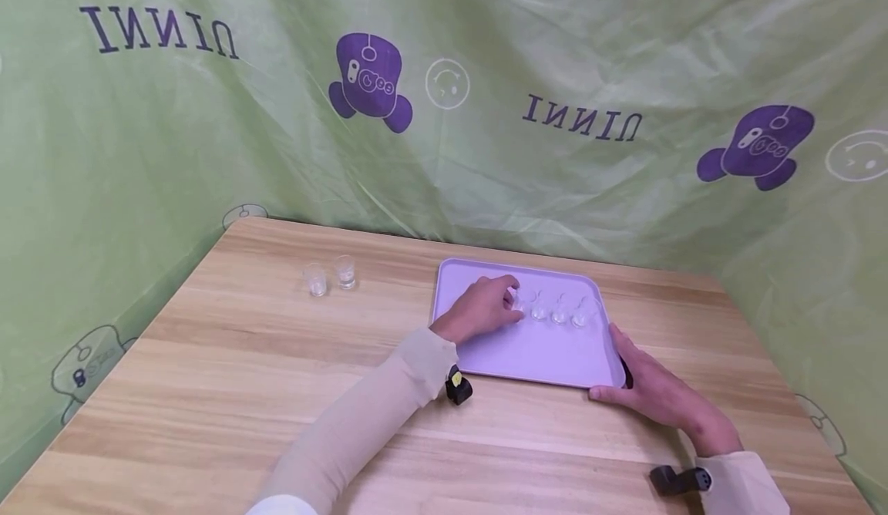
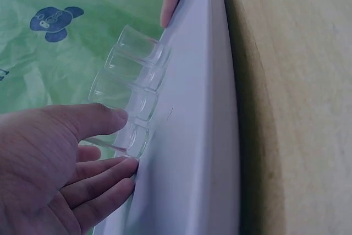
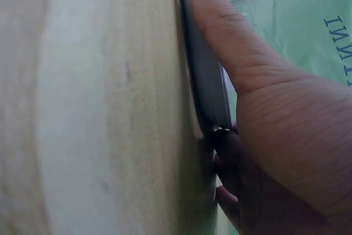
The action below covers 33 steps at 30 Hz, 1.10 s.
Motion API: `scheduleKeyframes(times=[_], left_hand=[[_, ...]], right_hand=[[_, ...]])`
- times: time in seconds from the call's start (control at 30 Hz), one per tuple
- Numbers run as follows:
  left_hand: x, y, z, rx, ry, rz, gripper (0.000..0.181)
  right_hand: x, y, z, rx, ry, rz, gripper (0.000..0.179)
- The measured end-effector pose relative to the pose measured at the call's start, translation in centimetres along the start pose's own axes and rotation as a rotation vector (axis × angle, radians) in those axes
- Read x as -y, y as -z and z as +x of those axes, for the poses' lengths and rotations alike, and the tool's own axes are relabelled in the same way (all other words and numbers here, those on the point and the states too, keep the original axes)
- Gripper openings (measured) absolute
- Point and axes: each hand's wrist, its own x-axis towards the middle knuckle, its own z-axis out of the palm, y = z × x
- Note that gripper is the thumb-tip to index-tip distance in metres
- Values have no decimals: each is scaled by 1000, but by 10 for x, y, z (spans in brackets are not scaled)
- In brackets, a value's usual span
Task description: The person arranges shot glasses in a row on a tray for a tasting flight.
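- Only the head view shows two small clear cups (image 1: 345, 274) on the wood-grain tabletop (image 1: 208, 392).
- Your left hand (image 1: 486, 304) pinches the leftmost of four matching cups (image 1: 559, 313) on the rectangular lilac tray (image 1: 513, 357).
- Your right hand (image 1: 654, 385) grips its corner.

Nearest glass (image 2: 138, 139) partly behind left grip (image 2: 44, 163)

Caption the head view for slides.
Left hand round one of four glasses on a lilac tray, right hand holding its corner.

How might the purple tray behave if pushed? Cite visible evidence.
The purple tray would probably be stiff, as its raised rim shows no sag. Being broad and low on the wooden table, it would likely slide rather than tip. The clear glasses standing on it might wobble.
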Motion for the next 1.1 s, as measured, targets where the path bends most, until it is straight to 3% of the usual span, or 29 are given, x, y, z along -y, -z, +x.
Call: scheduleKeyframes(times=[0.3,0.53,0.9,1.1], left_hand=[[2,0,-5,-9,-18,-19,59],[3,7,-10,-26,-41,24,60],[16,30,-34,-53,-79,92,63],[22,47,-46,-77,-95,63,73]], right_hand=[[2,-2,0,2,2,10,119],[2,-2,-1,-20,32,-3,116],[0,-1,-1,-16,25,-12,116],[-1,-1,-1,-14,26,-8,116]])
